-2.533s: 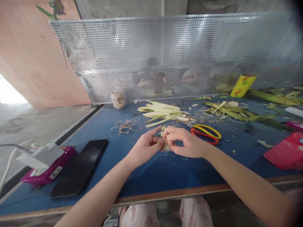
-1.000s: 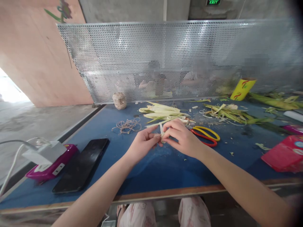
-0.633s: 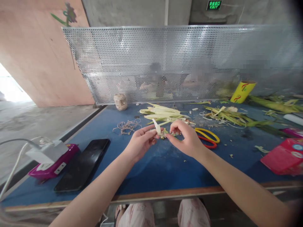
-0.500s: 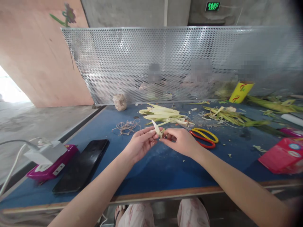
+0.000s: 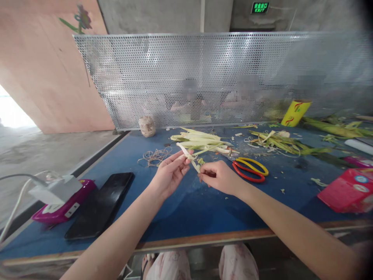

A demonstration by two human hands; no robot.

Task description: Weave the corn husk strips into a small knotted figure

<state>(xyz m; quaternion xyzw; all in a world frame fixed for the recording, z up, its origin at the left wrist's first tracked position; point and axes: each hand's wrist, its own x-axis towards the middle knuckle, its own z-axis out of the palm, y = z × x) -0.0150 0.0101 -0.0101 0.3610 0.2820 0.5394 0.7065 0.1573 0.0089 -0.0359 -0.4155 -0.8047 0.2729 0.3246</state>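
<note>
Frame centre: left hand (image 5: 170,175) and right hand (image 5: 219,177) pinch pale leaf strip (image 5: 189,156), grips clamped; overpulling may tear it.

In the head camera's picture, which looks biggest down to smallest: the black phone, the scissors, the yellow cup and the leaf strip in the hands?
1. Phone, clearly largest, though it lies nearest the camera.
2. Scissors.
3. Yellow cup and leaf strip: too alike to rank; the cup stands farther off, the strip is partly hidden by fingers.
</note>
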